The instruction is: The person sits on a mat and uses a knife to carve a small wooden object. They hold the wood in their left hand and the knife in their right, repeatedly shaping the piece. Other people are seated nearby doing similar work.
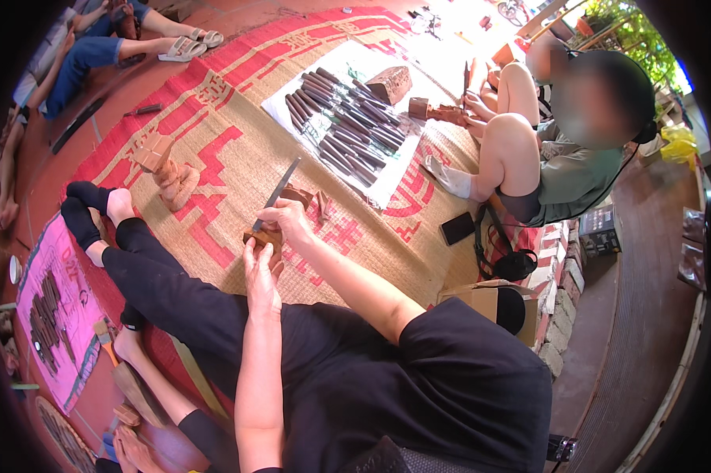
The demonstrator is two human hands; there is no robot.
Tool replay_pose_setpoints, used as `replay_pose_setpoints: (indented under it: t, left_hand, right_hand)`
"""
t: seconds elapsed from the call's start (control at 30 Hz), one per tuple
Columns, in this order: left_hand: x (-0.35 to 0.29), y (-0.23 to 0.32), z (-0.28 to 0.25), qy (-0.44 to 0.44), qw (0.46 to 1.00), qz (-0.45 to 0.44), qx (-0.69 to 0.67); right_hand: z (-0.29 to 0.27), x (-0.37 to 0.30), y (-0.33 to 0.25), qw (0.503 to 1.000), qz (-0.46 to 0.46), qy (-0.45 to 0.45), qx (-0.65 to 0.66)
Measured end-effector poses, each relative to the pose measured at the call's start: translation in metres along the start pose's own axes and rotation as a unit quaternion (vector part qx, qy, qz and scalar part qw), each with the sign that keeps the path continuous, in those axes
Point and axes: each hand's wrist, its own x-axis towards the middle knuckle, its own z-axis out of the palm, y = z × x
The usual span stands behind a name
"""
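Red-patterned woven mat underneath; left of and nearer than the white tool cloth, the left hand cups a brown wooden block, seemingly steadying it, while the right hand grips a flat file-like tool.

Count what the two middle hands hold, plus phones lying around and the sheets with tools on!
Long tool, right hand: 1
Wooden piece, left hand: 1
Phone: 1
Sheets, white sheet and pink sheet: 2
Total: 5

One held file, one phone, two sheets
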Motion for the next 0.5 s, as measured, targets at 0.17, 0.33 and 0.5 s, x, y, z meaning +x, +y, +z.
replay_pose_setpoints:
  t: [0.17,0.33,0.5]
  left_hand:
    - [-0.0003,0.0005,-0.0033,0.005,1.000,0.001,0.002]
    - [0.0003,-0.0004,-0.0017,0.004,1.000,-0.003,0.000]
    - [-0.0029,0.0010,-0.0029,-0.003,1.000,-0.013,0.010]
  right_hand:
    - [0.0014,-0.0029,-0.0041,0.999,0.012,0.017,-0.035]
    - [0.0064,-0.0081,-0.0033,0.999,0.004,0.037,0.023]
    - [0.0026,-0.0055,0.0031,1.000,-0.002,0.011,-0.012]
